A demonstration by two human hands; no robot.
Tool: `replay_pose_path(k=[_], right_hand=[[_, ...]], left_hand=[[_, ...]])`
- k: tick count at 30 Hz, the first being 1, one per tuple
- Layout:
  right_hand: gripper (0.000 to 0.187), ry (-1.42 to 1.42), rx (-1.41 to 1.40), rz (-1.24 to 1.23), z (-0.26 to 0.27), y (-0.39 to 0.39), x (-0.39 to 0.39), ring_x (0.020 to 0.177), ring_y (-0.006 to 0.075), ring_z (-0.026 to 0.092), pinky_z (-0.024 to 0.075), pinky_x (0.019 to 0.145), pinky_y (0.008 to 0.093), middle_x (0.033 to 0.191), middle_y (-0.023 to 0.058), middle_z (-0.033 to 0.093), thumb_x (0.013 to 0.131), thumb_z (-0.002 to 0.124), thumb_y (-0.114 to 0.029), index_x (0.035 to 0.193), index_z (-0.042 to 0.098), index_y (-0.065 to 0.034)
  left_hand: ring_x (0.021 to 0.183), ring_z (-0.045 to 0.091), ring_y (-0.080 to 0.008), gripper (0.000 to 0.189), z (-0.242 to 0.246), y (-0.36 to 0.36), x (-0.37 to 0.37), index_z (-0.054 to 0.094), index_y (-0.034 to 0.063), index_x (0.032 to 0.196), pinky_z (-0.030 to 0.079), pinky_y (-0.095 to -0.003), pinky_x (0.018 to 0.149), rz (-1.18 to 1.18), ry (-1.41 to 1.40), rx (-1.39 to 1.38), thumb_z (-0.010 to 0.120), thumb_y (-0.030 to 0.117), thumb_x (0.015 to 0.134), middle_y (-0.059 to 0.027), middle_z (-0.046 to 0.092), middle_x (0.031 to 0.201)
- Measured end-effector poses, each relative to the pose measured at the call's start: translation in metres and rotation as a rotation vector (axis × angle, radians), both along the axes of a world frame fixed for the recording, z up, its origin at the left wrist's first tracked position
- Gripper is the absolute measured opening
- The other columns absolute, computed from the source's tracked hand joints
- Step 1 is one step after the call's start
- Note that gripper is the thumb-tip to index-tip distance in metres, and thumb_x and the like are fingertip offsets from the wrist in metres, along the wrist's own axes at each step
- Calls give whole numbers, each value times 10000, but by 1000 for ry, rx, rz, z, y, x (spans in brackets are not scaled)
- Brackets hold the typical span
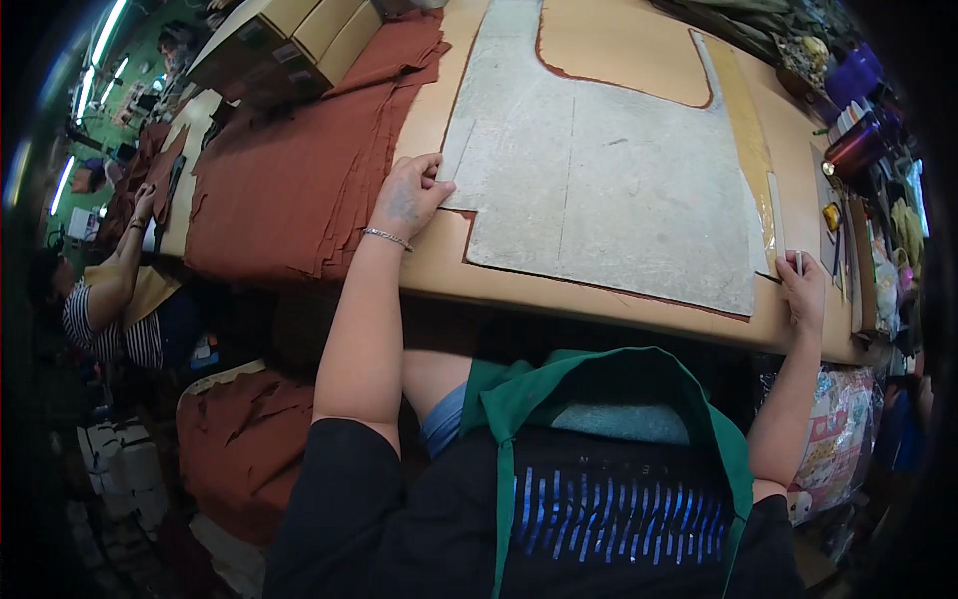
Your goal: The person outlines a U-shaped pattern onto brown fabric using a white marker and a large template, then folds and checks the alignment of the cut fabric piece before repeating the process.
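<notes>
A large flat grey pattern template point(614, 180) lies on the tan worktable in front of me, with a rectangular cut-out at its far side. Reddish-brown fabric point(673, 301) shows as a thin rim along its edges. My left hand point(408, 195) pinches the template's left edge near the notched corner. At the near right corner, my right hand point(804, 292) holds a short pale stick point(798, 262), perhaps chalk. Just beyond those fingers a narrow pale strip point(776, 213) runs along a yellowish, shiny tape-like band point(745, 142) on the template's right side.
Stacked reddish-brown fabric point(292, 172) lies left of the template, with cardboard boxes point(299, 45) behind. A purple metallic bottle point(853, 146), pens and a tray point(867, 262) crowd the right side. A co-worker point(123, 299) handles fabric at far left. More fabric point(247, 449) sits below the table.
</notes>
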State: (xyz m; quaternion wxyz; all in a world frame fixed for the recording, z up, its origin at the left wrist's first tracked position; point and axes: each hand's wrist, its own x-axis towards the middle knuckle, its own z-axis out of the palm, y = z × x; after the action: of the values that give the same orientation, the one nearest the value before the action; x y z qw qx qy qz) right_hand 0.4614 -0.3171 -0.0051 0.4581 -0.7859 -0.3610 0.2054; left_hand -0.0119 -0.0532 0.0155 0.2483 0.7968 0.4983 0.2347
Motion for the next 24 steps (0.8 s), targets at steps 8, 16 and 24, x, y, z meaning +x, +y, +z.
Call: replay_pose_path(k=[8,16,24], right_hand=[[100,-65,-86,-6,7,0,-9,632,57,453,390,600,203,701,-21,521,778,616,-84,822,563,-12],[197,-381,-136,-22,24,3,-32,592,147,479,409,567,310,628,82,528,720,650,-161,744,544,2],[277,-404,-120,-79,14,-5,-19,806,320,570,452,735,365,836,202,567,680,684,-222,789,597,17]], left_hand=[[761,540,-182,427,-3,3,-1,540,-28,1100,455,-281,743,-9,24,36,647,159,731,-124,529,923],[745,503,-247,398,-21,14,-10,537,-26,1066,428,-324,698,-102,45,241,659,140,726,-153,505,868],[1119,386,-307,462,-26,7,-3,476,39,1188,297,-432,939,-70,323,342,538,321,828,-154,422,1197]])
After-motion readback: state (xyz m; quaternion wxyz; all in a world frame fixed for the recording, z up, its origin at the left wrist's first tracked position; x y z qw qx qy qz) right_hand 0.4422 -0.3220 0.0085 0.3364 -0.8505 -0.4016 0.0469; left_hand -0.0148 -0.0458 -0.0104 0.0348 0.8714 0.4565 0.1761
